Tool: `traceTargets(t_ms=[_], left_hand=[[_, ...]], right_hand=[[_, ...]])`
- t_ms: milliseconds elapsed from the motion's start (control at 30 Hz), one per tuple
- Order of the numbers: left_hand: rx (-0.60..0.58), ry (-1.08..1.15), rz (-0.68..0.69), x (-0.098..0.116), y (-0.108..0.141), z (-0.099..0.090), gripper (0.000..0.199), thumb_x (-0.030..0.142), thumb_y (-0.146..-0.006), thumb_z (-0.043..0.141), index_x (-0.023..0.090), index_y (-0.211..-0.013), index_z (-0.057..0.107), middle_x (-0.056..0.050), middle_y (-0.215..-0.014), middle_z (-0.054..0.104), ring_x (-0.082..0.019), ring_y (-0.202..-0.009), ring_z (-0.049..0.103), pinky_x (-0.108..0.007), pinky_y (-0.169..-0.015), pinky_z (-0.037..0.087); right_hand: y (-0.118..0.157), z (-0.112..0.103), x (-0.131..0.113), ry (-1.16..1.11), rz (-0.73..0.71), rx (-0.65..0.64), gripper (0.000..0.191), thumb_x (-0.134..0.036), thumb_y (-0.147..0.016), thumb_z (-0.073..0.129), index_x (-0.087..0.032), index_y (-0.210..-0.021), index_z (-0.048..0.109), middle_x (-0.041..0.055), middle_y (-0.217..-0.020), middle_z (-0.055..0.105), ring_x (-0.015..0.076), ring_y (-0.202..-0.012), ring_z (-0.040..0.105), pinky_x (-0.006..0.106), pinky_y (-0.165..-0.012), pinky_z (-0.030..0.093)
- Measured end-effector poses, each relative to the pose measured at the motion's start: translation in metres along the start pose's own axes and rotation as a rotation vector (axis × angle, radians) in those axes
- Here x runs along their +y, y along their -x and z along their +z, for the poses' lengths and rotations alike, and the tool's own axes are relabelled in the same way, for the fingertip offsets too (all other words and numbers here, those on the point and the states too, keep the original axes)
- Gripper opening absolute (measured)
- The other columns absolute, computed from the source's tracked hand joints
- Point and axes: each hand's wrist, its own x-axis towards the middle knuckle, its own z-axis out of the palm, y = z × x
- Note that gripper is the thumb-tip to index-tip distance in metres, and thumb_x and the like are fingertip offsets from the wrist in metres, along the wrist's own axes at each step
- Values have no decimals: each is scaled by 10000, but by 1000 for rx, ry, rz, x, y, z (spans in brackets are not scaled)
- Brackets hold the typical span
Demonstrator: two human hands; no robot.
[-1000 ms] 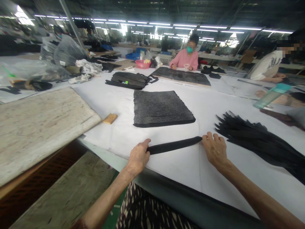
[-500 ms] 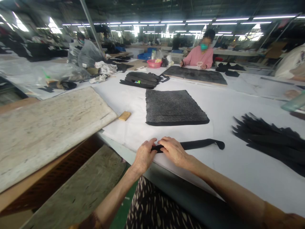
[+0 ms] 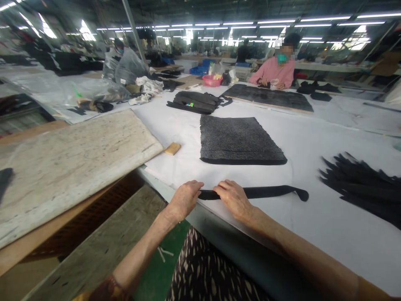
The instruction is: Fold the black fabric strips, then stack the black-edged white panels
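Observation:
A long black fabric strip point(image 3: 266, 192) lies along the near edge of the white table, its right end folded over. My left hand point(image 3: 186, 198) is closed on the strip's left end. Farther right, my right hand point(image 3: 233, 199) has its fingers pressed down on the strip, with a short length of black showing between the hands. Just beyond them lies a dark grey textured fabric panel point(image 3: 241, 140) with a black band along its near edge.
On the left rests a stained pale board point(image 3: 78, 154), with a small tan block point(image 3: 173, 148) by its corner. Black strips point(image 3: 363, 184) are piled at right. Farther back are a dark bundle point(image 3: 196, 101), a pink basket point(image 3: 212, 81) and a person in pink point(image 3: 275, 75).
My hands have moved apart along the strip, so more of it shows between them. The whole view has shifted slightly, with the table's things now farther right.

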Motion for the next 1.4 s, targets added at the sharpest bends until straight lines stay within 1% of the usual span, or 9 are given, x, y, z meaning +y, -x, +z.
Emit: traceTargets(t_ms=[133, 233, 400, 633, 833, 967, 1167, 1300, 1400], left_hand=[[16, -147, -13, -1, -2, 10, 260, 116, -893, 441, 168, -997, 674, -84, -991, 658, -229, -978, 599, -332, -832, 481], [58, -214, 25, -2, 2, 15, 265, 112, -907, 423, 177, -944, 677, -74, -961, 649, -221, -954, 584, -319, -772, 481], [116, -293, 162, -7, 8, 20, 247, 60, -884, 426, 158, -883, 653, -70, -904, 627, -218, -873, 536, -326, -749, 470], [108, -347, 350, -20, 11, 25, 203, 50, -866, 437, 143, -902, 614, -86, -897, 590, -240, -862, 498, -386, -747, 488], [111, -332, 383, -26, 14, 27, 214, 89, -891, 421, 150, -985, 603, -92, -934, 580, -233, -874, 498, -390, -761, 499], [109, -349, 431, -28, 14, 27, 220, 119, -917, 401, 129, -1033, 587, -97, -946, 582, -227, -874, 498, -384, -772, 500], [30, -459, 497, -26, 14, 21, 239, 121, -923, 386, 93, -1062, 579, -115, -947, 584, -236, -864, 493, -393, -773, 483], [-2, -512, 533, -25, 13, 18, 266, 92, -914, 374, 98, -1090, 573, -118, -935, 581, -245, -866, 504, -406, -776, 474], [0, -543, 557, -25, 12, 18, 295, 72, -910, 365, 98, -1132, 558, -108, -903, 583, -245, -856, 512, -403, -771, 472]], right_hand=[[1, 5, 3, -13, -32, 49, 217, -38, -827, 506, -174, -927, 641, 52, -889, 590, 194, -840, 497, 312, -753, 380], [2, 9, 5, -7, -49, 90, 178, -73, -858, 506, -173, -896, 648, 57, -896, 592, 189, -829, 485, 309, -752, 382], [4, 9, 6, -3, -98, 107, 166, -68, -868, 514, -162, -816, 641, 43, -831, 577, 173, -783, 467, 286, -726, 385], [2, 5, 7, 59, -219, 126, 199, -31, -858, 500, -150, -735, 603, 31, -777, 563, 159, -724, 452, 289, -690, 382], [3, 4, 10, 112, -288, 123, 231, 3, -851, 446, -148, -763, 598, 30, -776, 554, 159, -719, 451, 293, -685, 395], [6, -1, 10, 110, -293, 78, 204, -15, -856, 450, -141, -794, 598, 38, -808, 557, 165, -739, 458, 295, -689, 405], [8, -9, 7, 152, -328, -12, 206, -22, -867, 438, -123, -917, 610, 54, -883, 571, 180, -781, 474, 307, -704, 410], [5, -10, 1, 178, -302, -18, 211, -73, -902, 448, -140, -1050, 584, 60, -904, 561, 194, -809, 485, 322, -707, 400], [2, -10, -3, 184, -273, -19, 204, -96, -910, 469, -159, -1078, 564, 55, -893, 552, 193, -799, 486, 325, -699, 392]])
